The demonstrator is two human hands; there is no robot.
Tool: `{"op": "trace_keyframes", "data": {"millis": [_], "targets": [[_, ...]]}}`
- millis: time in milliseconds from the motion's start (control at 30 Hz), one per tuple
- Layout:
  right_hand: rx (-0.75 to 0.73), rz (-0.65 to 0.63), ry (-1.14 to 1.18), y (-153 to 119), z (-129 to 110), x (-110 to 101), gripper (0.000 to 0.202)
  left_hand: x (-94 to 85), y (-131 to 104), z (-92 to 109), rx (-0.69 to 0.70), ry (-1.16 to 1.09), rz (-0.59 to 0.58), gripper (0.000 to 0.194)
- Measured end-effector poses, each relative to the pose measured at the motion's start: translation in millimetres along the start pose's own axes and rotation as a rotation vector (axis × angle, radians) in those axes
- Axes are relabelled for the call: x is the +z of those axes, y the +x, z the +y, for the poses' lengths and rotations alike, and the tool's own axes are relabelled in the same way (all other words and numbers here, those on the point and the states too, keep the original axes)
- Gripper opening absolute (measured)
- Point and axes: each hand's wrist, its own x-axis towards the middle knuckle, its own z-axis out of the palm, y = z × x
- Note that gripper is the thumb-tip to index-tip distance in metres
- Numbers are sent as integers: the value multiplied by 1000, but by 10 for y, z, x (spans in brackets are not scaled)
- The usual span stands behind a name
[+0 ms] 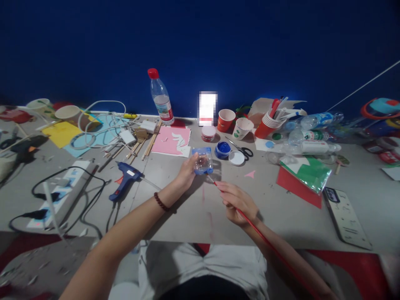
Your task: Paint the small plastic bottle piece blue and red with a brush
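Observation:
In the middle of the head view, my left hand [187,171] grips a small clear plastic piece [203,161] with blue paint along its top and bottom edges. A long red paintbrush [250,221] is pinched in my right hand [239,202], its tip touching or very near the piece's lower blue edge. Just right of the piece stands an open jar of blue paint [223,150], with a white lid [236,158] lying beside it. Black-handled scissors [245,152] rest behind the lid.
A blue glue gun [126,177], power strip [64,198] and cables lie left. Behind are a red-capped bottle [162,102], pink paper [167,139], a red cup [226,121] and a patterned cup [243,128]. Plastic bottles [309,147], a green packet [309,171] and a phone [346,218] lie right.

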Motion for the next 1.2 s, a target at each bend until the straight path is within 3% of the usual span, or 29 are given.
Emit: {"op": "trace_keyframes", "data": {"millis": [767, 1200], "targets": [[-30, -1, -69, -41, 21, -25, 25, -18, 10, -22, 19, -9, -26, 54], [-19, -29, -46, 4, -7, -25, 26, 30, -18, 13, 6, 10, 16, 59]]}}
